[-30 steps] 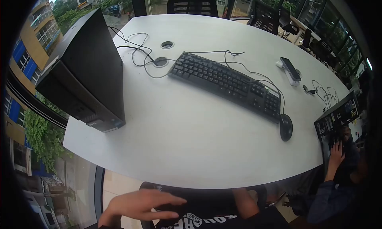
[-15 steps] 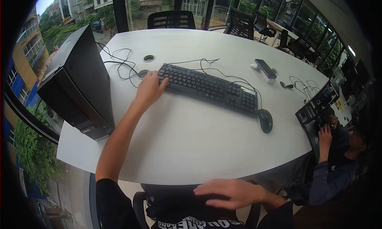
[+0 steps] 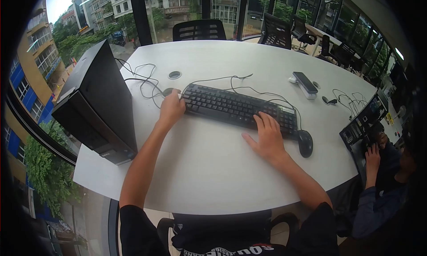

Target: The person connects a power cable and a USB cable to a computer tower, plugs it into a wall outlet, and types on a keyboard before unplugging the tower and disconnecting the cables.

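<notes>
A black keyboard (image 3: 222,105) lies at a slant across the white table. My left hand (image 3: 172,109) is closed at its left end, fingers curled round the edge; the fingertips are partly hidden. Just beyond those fingers is a small dark round object (image 3: 167,92), partly covered. My right hand (image 3: 269,138) lies with fingers spread over the keyboard's right part, fingertips on the keys and thumb out over the tabletop. A black mouse (image 3: 305,144) sits beside the keyboard's right end, and a thin black cable (image 3: 262,93) loops behind the keys.
A black desktop computer tower (image 3: 95,109) stands at the left of the table (image 3: 209,176). Toward the right are a phone (image 3: 304,82) on a white box, loose cables (image 3: 351,102) and another computer case (image 3: 362,122), with a person's hand (image 3: 372,158) at it.
My right hand has come up from near my lap onto the keyboard. My left hand stays at the keyboard's left end, its thumb drawn in closer. The view has shifted slightly.
</notes>
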### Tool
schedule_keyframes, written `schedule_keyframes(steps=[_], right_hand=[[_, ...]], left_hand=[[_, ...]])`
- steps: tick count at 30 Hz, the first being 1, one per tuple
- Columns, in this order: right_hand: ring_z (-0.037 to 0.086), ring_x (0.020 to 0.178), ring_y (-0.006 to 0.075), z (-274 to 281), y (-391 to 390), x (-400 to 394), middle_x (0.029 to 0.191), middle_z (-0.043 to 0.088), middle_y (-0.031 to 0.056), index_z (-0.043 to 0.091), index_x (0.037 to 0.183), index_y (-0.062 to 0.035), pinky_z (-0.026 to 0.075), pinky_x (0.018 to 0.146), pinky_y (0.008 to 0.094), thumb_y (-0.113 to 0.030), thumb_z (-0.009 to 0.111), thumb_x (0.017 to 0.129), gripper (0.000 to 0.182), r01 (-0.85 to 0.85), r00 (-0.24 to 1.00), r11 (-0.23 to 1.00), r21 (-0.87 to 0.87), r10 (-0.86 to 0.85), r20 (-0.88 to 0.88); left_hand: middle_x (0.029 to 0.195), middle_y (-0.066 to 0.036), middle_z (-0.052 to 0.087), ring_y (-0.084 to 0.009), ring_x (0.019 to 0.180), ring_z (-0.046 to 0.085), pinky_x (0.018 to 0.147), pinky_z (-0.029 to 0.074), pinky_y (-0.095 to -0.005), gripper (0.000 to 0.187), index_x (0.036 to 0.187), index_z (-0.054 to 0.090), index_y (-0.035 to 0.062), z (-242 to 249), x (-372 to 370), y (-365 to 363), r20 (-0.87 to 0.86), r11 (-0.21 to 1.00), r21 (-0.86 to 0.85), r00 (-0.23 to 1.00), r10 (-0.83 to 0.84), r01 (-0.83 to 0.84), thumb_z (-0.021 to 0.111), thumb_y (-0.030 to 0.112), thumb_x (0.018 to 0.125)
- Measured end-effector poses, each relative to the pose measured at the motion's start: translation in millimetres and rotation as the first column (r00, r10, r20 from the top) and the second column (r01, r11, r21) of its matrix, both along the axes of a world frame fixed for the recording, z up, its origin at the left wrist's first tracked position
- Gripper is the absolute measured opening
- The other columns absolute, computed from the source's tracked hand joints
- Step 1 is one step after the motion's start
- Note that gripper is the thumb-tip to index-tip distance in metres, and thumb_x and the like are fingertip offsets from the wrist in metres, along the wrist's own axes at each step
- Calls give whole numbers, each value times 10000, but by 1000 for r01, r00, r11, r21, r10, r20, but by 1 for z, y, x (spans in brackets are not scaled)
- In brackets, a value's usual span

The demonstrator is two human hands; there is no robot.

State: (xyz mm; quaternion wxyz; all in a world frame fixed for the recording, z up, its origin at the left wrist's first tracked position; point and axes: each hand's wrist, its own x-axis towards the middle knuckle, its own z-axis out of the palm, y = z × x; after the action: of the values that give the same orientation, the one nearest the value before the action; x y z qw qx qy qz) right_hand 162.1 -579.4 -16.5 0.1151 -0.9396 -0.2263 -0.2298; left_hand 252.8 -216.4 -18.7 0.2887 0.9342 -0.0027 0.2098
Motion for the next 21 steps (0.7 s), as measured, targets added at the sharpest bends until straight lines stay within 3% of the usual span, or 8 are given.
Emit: schedule_keyframes(steps=[1,4,7,10,11,14,15,21], right_hand=[[453,1402,403,-1,-1,0,1468,511,258,572,1383,68,337,1195,531,-450,723,946,694,-5,1000,1000,-10,5,30],[482,1338,378,-2,-8,-10,1393,540,226,597,1355,53,362,1160,512,-438,750,931,666,-60,996,998,-23,62,72],[518,1239,330,1,-16,-16,1286,562,162,636,1285,9,396,1093,476,-394,808,879,597,-159,983,987,19,156,102],[533,1187,313,8,-16,-15,1266,568,135,644,1243,-12,408,1052,463,-380,826,849,569,-173,984,982,70,170,43],[550,1128,303,11,-16,-11,1219,577,116,648,1208,-30,430,997,439,-361,844,823,544,-180,983,981,77,175,60],[561,1089,300,11,-19,-4,1182,583,113,648,1197,-35,444,962,425,-339,859,806,538,-200,980,967,160,201,10],[578,1043,295,9,-19,-2,1154,593,113,648,1192,-40,462,915,414,-335,879,775,560,-235,972,960,155,229,56],[609,914,285,12,-23,-8,1040,633,95,652,1134,-41,484,843,397,-329,901,729,556,-302,953,927,221,292,77]], left_hand=[[970,-287,736,-477,963,702,884,541,-533,386,1301,599,-50,11,-14,-3,-74,1000,-19,997,-1,0,642,156,978],[964,-241,769,-383,851,747,804,565,-452,369,1291,628,-43,17,-53,3,-89,999,47,996,-23,27,680,132,970],[976,-230,771,-366,828,740,795,560,-442,418,1338,619,-42,42,-93,4,-207,999,42,978,-10,19,685,132,963],[942,-212,769,-356,810,731,799,555,-444,498,1426,580,-25,48,-96,14,-262,989,144,965,20,19,685,127,963],[935,-200,748,-347,877,719,838,545,-437,546,1476,556,-6,51,-92,15,-284,984,174,959,21,30,681,117,959],[1011,-185,705,-336,958,689,875,534,-428,514,1454,591,16,54,-79,13,-171,954,293,985,-6,57,682,119,958],[1093,-162,660,-329,1014,662,890,530,-422,478,1428,636,80,54,-74,14,-184,949,301,982,-36,91,699,138,957],[1083,-135,692,-323,989,681,859,542,-411,265,1222,749,107,57,-52,32,-300,846,496,953,-41,193,723,197,974]])
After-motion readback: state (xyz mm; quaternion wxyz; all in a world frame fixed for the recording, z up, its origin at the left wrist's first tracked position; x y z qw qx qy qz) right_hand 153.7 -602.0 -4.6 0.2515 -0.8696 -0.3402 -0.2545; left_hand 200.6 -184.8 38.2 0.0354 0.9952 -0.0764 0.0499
